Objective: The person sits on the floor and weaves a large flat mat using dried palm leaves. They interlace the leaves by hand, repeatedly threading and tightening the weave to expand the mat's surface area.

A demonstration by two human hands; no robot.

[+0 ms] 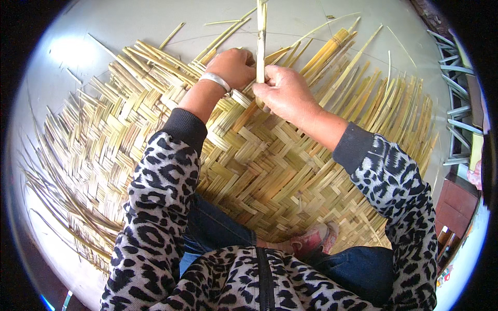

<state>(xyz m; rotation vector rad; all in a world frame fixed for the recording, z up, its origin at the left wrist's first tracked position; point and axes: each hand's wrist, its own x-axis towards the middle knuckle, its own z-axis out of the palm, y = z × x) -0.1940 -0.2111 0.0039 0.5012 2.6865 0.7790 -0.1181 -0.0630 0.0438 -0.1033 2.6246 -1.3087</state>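
Note:
A large mat [275, 171] of pale yellow-green split cane strips, woven in a diagonal pattern, lies under my hands and body. Its unwoven strip ends fan out along the far, left and right edges. At the far edge my right hand [289, 92] pinches a cane strip [261, 44], which sticks up and away past the fingers. My left hand [232, 68], wearing a silver bangle [215, 79], is curled close beside that strip, its knuckles over the mat's far edge. Its fingertips are hidden, so what they grip cannot be seen.
Loose cane pieces [223, 22] are scattered on the pale tiled floor [114, 23] beyond the mat. My shoe [314, 239] rests on the near part of the mat. Grey metal racks [456, 98] and a dark brown wooden piece [456, 202] stand at the right.

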